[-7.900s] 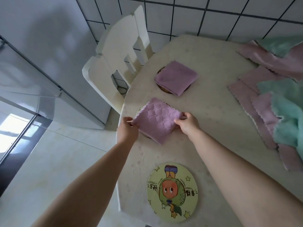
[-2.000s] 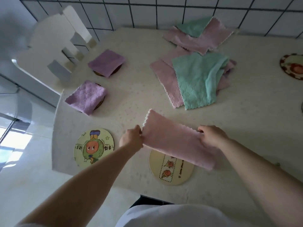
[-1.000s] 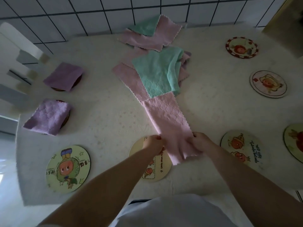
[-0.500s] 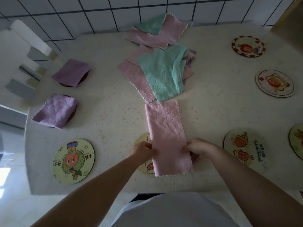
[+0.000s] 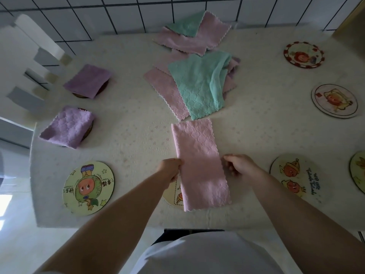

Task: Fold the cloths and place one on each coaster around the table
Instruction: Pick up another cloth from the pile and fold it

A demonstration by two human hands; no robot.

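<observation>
A pink cloth [image 5: 199, 161], folded into a long strip, lies flat on the table in front of me, its near end covering most of a round coaster [image 5: 173, 194]. My left hand [image 5: 170, 169] pinches the strip's left edge. My right hand [image 5: 240, 165] pinches its right edge. Two folded purple cloths [image 5: 68, 126] [image 5: 87, 80] rest on coasters at the left. A pile of unfolded pink and green cloths [image 5: 197, 82] lies in the middle.
Bare cartoon coasters lie at the near left [image 5: 88, 187], near right [image 5: 296, 177], far right [image 5: 334, 100] and back right [image 5: 304, 54]; another peeks in at the right edge [image 5: 358, 171]. A white chair [image 5: 25, 62] stands at the left. A tiled wall runs behind the table.
The pink strip, held up by its near end a second ago, now lies flat on the table, and both hands have shifted to its long side edges.
</observation>
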